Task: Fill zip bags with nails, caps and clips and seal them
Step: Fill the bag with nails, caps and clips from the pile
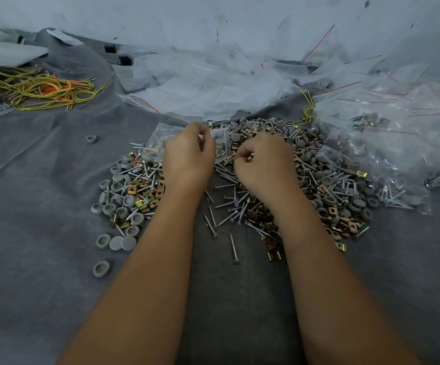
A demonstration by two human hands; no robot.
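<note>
Filling stage of one bag. The left hand (188,156) pinches the mouth of a small clear zip bag (160,139), which lies at the far left edge of the loose heap (279,180) and already holds some pieces; their kind is hard to tell through the plastic. The right hand (263,164) is curled, knuckles up, on the heap just beside the bag's mouth, with a few brass-coloured clips (250,157) caught between its fingertips. The step in hand appears to be gathering clips for transfer into the bag.

The next move likely calls for the left hand to keep the mouth spread while the right carries its pinch the short way across and releases inside; sealing would follow once the count is complete, by pressing the zip strip along its length.

The grey caps (124,201), screw-like nails (233,248) and clips are mixed across the grey cloth-covered worktop (42,206). Empty bags (200,93) lie piled behind the heap, and filled bags (387,154) crowd its right side, touching it. Open cloth lies to the left and toward the person; a tangle of yellow and orange wires (42,88) sits well apart at far left. The worktop's own edges are not visible.
</note>
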